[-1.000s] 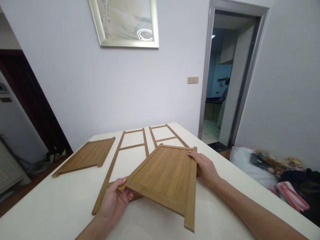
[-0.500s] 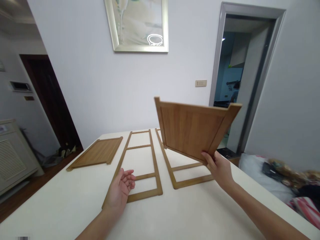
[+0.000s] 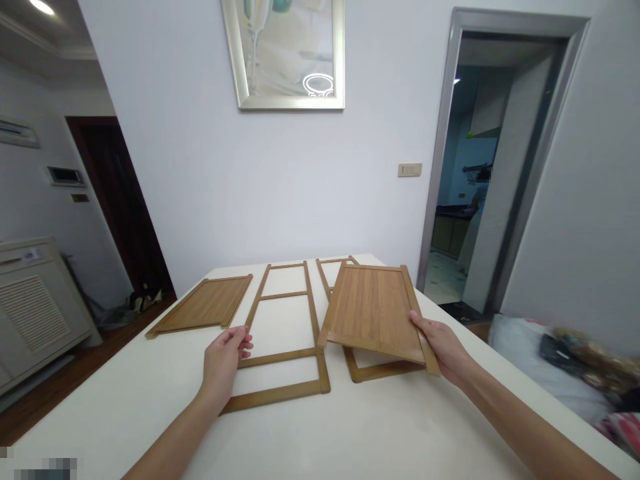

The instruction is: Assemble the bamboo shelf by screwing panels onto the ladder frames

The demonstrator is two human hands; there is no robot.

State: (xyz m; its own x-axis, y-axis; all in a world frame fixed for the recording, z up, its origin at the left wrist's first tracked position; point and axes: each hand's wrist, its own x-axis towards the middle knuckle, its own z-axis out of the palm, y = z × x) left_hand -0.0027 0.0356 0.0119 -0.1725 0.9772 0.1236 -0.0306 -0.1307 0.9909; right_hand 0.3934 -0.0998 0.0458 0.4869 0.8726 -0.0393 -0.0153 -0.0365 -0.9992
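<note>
My right hand [image 3: 443,343] grips the right edge of a brown wooden panel [image 3: 375,307], thumb on top and fingers hidden below. The panel is tilted above a slim wooden frame [image 3: 393,370] and covers much of it. Left of that, a second wooden frame [image 3: 295,357] with crossbars lies flat on the white table [image 3: 350,433]. Over this frame's near left side is my left hand [image 3: 225,363], fingers curled in and thumb close to the index finger. No object shows in it. A similar wooden panel [image 3: 207,303] rests flat at the far left.
The table's far end meets a white wall with a framed picture [image 3: 293,103] and a switch plate [image 3: 410,170]. To the right are a doorway [image 3: 445,160] and a heap of bags [image 3: 550,360] beside the table. A louvred cabinet [image 3: 43,320] stands at the left.
The panel in my right hand has come down and turned from nearly upright to a shallow tilt, top face showing. My left hand has shifted slightly left, its fingers more closed.
</note>
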